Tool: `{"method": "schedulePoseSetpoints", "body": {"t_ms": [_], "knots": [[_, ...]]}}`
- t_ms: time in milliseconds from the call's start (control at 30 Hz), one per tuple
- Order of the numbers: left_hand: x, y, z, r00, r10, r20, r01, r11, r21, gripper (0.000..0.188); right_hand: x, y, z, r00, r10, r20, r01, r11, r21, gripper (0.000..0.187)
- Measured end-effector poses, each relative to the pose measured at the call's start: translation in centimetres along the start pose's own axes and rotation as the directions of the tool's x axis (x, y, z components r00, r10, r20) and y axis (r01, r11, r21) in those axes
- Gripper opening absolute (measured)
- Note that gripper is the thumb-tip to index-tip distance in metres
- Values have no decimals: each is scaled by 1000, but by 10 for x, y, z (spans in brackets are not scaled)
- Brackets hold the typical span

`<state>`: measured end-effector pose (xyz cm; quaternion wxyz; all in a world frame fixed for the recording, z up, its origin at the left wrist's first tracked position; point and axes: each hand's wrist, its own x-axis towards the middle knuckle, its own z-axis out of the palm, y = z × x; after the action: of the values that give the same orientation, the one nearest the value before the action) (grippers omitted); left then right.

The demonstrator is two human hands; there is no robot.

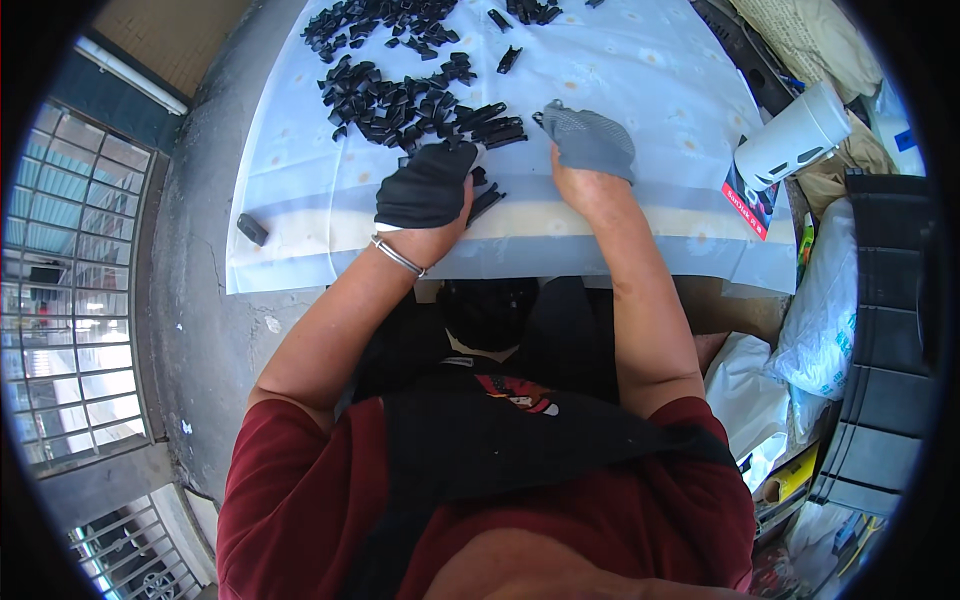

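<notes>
My left hand [425,188], in a black glove, rests over the near side of the table with its fingers curled. What lies inside its fingers is hidden. Just right of it are long black plastic pieces [487,203] on the cloth. My right hand [592,145], in a grey glove, is closed, and the end of a small black plastic piece [539,118] pokes out at its fingertips. Between and beyond the hands lie longer black plastic clips [497,125], beside a heap of small black plastic parts [385,105].
A patterned white cloth [660,110] covers the table. More black parts [375,22] lie at the far side, with a lone clip [509,60]. A dark oval object [252,229] sits at the left edge. To the right are a white cylindrical container [795,135] and a red-black card [750,205].
</notes>
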<state>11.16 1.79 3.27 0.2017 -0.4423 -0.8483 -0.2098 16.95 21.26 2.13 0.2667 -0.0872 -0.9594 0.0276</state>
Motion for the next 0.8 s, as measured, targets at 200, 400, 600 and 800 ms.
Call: {"method": "schedulePoseSetpoints", "body": {"t_ms": [200, 400, 600, 800], "knots": [[-2, 5, -6, 988, -2, 152, 6, 1000, -27, 25, -12, 1, -18, 996, 27, -82, -10, 979, 204, 19], [6, -4, 9, 989, 43, 143, -43, 999, -2, 17, -18, -25, -25, 989, -144, 9, 120, 856, 503, 19], [-24, 3, -7, 989, 145, -6, -143, 973, -180, 21, -22, -49, -48, 957, -231, 173, 85, 799, 595, 26], [-34, 13, -22, 949, -286, 131, 295, 667, -684, 22, -29, -52, -41, 960, -161, 229, -74, 644, 762, 25]]}}
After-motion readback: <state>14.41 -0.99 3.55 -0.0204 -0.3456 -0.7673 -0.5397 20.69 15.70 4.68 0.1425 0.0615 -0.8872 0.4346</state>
